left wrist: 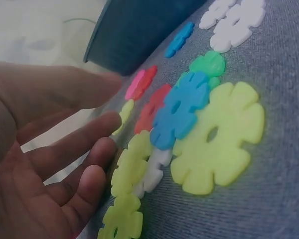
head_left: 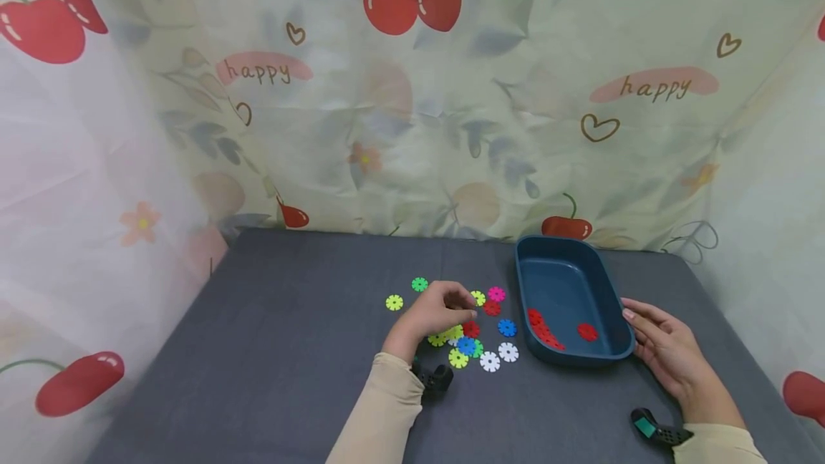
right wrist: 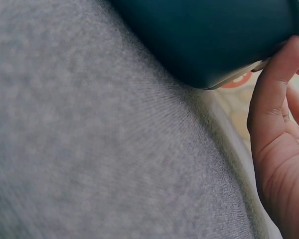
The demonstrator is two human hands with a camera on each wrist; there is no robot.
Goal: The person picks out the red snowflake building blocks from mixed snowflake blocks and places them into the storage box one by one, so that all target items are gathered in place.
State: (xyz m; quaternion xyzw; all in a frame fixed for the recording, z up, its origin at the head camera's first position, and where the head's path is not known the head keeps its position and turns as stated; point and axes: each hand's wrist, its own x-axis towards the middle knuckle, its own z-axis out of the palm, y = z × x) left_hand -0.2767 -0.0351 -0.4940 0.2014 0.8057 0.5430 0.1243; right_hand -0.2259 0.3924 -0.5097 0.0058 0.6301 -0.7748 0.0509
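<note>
My left hand point(head_left: 441, 306) hovers over a spread of flat, notched plastic discs, its fingers bent and thumb apart, with nothing seen between them. In the left wrist view the fingertips are close to a yellow disc point(left wrist: 131, 167), near a blue disc point(left wrist: 177, 112) and a larger-looking yellow disc point(left wrist: 219, 139). My right hand point(head_left: 670, 353) touches the right side of a dark blue tray point(head_left: 561, 360), thumb and fingers at its rim. Red discs point(head_left: 544, 330) lie inside the tray, several overlapping along the left wall and one red disc point(head_left: 587, 332) apart.
Green point(head_left: 420, 284) and yellow discs point(head_left: 394, 302) lie left of the hand. Pink point(head_left: 496, 293), red, blue point(head_left: 507, 328) and white discs point(head_left: 508, 352) lie between it and the tray. A patterned curtain point(head_left: 412, 127) stands behind the grey table point(head_left: 258, 349).
</note>
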